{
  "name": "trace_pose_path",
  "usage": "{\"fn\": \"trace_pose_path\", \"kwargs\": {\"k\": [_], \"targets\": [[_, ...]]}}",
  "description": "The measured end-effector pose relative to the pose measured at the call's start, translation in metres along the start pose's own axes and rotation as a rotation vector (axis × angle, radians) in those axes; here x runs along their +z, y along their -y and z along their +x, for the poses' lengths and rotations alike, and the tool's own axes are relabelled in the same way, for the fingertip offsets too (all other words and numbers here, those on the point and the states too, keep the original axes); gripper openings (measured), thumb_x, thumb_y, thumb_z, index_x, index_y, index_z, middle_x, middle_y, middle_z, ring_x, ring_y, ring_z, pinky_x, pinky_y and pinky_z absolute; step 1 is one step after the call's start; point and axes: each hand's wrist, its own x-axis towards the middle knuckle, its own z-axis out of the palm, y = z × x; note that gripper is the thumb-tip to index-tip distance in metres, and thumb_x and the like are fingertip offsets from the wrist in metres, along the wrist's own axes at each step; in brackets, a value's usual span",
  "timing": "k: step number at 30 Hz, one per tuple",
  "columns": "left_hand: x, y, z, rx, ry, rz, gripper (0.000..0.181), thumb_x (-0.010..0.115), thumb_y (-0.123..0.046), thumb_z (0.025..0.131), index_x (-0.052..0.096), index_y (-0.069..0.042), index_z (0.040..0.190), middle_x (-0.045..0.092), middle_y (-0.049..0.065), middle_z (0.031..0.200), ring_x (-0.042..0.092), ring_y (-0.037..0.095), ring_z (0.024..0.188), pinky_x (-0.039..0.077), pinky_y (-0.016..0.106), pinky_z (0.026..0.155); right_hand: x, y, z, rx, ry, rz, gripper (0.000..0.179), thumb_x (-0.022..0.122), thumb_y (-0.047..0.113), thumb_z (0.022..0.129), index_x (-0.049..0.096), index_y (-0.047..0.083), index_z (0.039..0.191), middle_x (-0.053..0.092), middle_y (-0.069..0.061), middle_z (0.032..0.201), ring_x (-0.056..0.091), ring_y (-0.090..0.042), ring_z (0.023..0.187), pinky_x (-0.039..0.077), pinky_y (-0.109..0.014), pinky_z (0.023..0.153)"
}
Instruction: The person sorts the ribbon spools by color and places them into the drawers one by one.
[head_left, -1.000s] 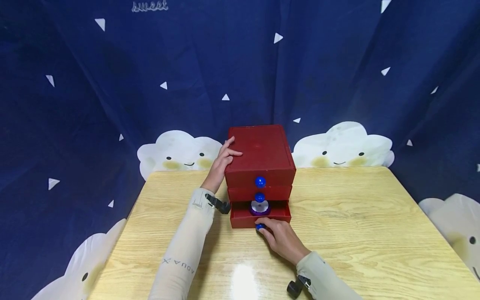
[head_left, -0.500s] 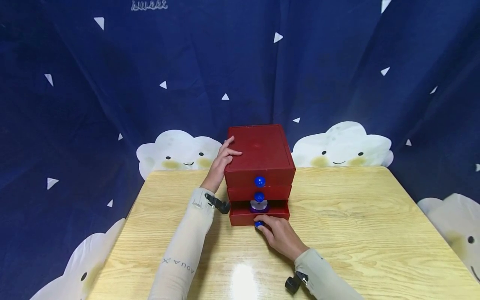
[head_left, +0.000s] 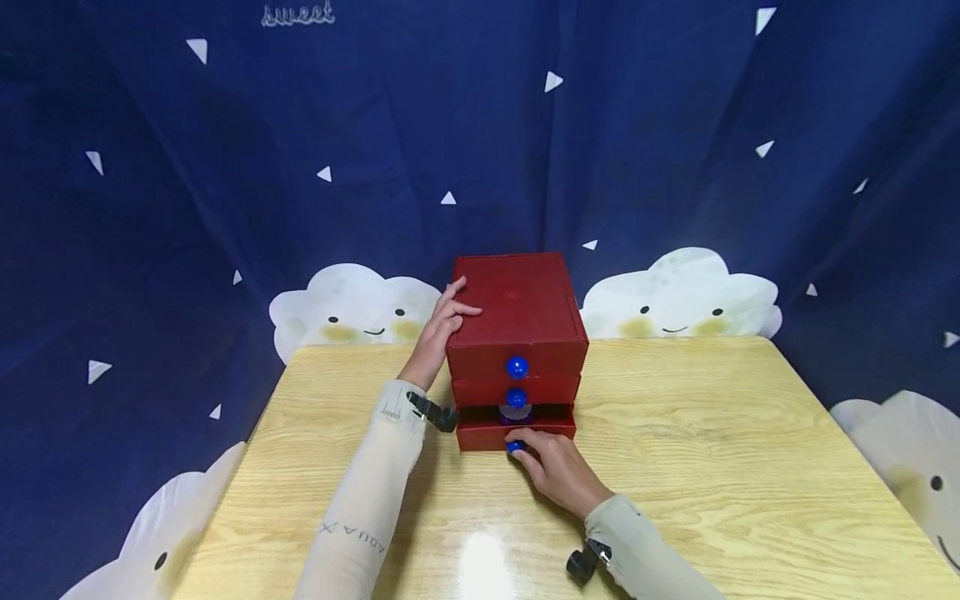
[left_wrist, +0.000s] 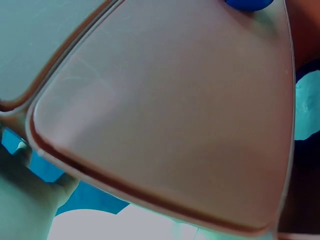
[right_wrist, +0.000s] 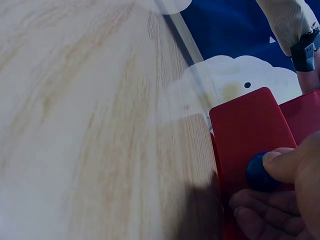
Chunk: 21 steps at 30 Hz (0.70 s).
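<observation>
A red cabinet [head_left: 517, 300] with three stacked drawers and round blue knobs stands on the table. Its bottom drawer [head_left: 480, 437] sticks out part way. My right hand [head_left: 558, 471] pinches that drawer's blue knob [right_wrist: 257, 175] between thumb and fingers. Inside the drawer lies a round purple thing with a white middle [head_left: 515, 412], largely hidden by the drawer front and the knob above. My left hand [head_left: 438, 333] rests on the cabinet's upper left edge, fingers spread over its top. The middle drawer [head_left: 480, 390] and top drawer [head_left: 480, 360] are closed.
The cabinet is near the back of a light wooden table [head_left: 705, 467]. Behind it hangs a dark blue curtain [head_left: 390, 108] printed with white triangles and smiling clouds. A black wrist strap [head_left: 431, 411] is on the left sleeve, another camera mount [head_left: 588, 560] on the right.
The bottom drawer has slid slightly inward, with my right hand following on its knob. Less of the round purple thing shows. My left hand keeps its place on the cabinet.
</observation>
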Motion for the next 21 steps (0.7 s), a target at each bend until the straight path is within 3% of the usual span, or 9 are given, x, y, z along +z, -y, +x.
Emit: {"fn": "trace_pose_path", "kwargs": {"k": [6,14,21], "targets": [[-0.002,0.0,0.0,-0.003,0.008,0.011,0.036,0.037,-0.004,0.093,0.06,0.007,0.119,0.02,0.011,0.159,0.0,0.025,0.148,0.002,0.051,0.116,0.001,-0.002,0.005,-0.005,-0.001,-0.007,0.024,0.064,0.015,0.092,0.067,0.017,0.116,0.07,0.005,0.111,0.066,-0.008,0.097,0.054,-0.032,0.083],[-0.002,0.0,0.001,-0.004,0.012,0.008,0.036,0.036,-0.004,0.094,0.061,0.006,0.119,0.021,0.01,0.159,0.002,0.013,0.147,0.002,0.047,0.117,0.001,-0.005,0.01,0.009,0.004,0.006,0.026,0.065,0.015,0.091,0.066,0.017,0.117,0.07,0.004,0.11,0.065,-0.005,0.093,0.054,-0.03,0.082],[-0.002,0.002,0.002,-0.01,0.016,0.001,0.037,0.036,-0.005,0.095,0.061,0.006,0.12,0.019,0.01,0.159,0.001,0.013,0.147,0.002,0.048,0.116,0.001,-0.008,0.014,0.031,0.007,0.008,0.025,0.065,0.013,0.092,0.067,0.017,0.117,0.07,0.004,0.11,0.065,-0.005,0.093,0.054,-0.029,0.083]]}}
